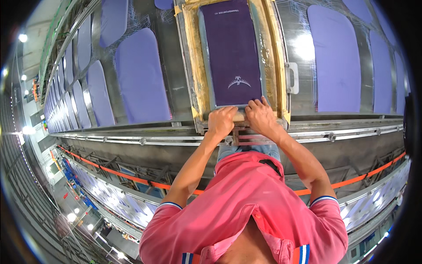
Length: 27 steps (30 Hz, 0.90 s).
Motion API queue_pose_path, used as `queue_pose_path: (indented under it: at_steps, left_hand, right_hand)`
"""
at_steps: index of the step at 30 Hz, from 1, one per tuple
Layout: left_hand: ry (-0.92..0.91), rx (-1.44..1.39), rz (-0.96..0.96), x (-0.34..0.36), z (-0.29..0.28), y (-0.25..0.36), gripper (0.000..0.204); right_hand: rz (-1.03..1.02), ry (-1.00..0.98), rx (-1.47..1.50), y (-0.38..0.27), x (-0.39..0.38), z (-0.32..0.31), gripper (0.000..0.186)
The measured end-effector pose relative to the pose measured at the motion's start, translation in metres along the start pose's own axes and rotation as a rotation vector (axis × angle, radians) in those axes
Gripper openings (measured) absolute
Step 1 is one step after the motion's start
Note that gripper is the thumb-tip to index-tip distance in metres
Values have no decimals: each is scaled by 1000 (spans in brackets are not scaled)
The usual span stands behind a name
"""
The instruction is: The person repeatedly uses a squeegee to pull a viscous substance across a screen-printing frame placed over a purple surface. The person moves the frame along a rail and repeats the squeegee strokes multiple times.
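A screen-printing frame (280,53) lies in front of me, its wooden sides covered with yellowish tape. Inside it, a dark purple printing area (232,48) carries a pale winged emblem near my end and small lettering at the far end. At the near end of the frame is a squeegee (238,117), of which a short wooden part shows between my hands. My left hand (222,121) is closed around its left part. My right hand (261,116) grips its right part, with thumb and forefinger toward the mesh. The squeegee's blade is mostly hidden by my fingers.
Lavender cut panels (143,79) lie in rows on the long grey table (178,88), with another large panel (336,66) right of the frame. A white handle (292,78) juts from the frame's right side. Metal rails (176,140) run along the table's near edge.
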<state>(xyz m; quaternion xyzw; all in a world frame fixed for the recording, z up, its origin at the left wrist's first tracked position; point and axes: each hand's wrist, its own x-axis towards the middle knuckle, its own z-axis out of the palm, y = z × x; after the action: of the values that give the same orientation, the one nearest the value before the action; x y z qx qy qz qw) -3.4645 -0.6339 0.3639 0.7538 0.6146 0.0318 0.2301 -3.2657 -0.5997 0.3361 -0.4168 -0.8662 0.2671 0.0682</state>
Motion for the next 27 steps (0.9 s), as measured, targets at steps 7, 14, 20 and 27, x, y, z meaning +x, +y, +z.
queue_pose_path:
  at_steps: [7,14,20,27]
  left_hand:
    - [23,6,1,-24,3,-5,37]
    - [6,-4,94,-13,-3,-7,42]
    - [95,-131,88,-51,-40,-40,46]
    - [133,-99,16,-118,-105,-214,50]
  right_hand:
    - [549,589,93,86,51,-55,49]
    - [742,577,151,169,43,-47,40]
    - [654,713,171,96,58,-89,35]
    - [653,736,388,-45,183,10,21]
